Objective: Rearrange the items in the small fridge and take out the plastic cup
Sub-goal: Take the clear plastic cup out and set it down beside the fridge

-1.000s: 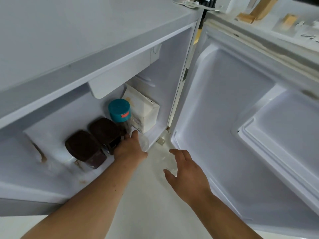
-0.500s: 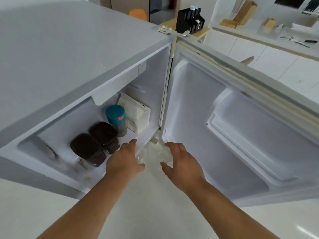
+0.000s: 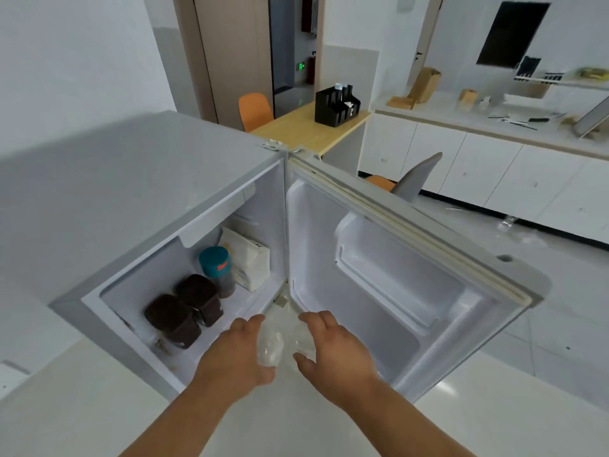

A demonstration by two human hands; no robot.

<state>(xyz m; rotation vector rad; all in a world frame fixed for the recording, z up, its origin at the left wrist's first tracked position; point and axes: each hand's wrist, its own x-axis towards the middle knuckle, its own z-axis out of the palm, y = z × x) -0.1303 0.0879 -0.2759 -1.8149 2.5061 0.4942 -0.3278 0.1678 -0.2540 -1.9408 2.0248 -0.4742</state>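
A clear plastic cup [image 3: 272, 349] is held low in front of the open small fridge [image 3: 131, 199], just outside its front edge. My left hand [image 3: 237, 354] grips its left side. My right hand [image 3: 336, 351] curls around clear plastic on the right side; I cannot tell whether this is one cup or two. Inside the fridge stand two dark brown lidded containers [image 3: 171, 319] [image 3: 197, 296], a jar with a teal lid [image 3: 216, 263] and a white carton [image 3: 248, 258] at the back right.
The fridge door [image 3: 395, 275] stands wide open to the right, its shelves bare. Behind are a wooden table [image 3: 313, 130] with a black organiser [image 3: 336, 105], orange and grey chairs, and white cabinets [image 3: 494, 173] along the right wall.
My left hand has drawn the cup out of the fridge toward me. My right hand has closed in from the right onto the cup. My view has risen and pulled back.
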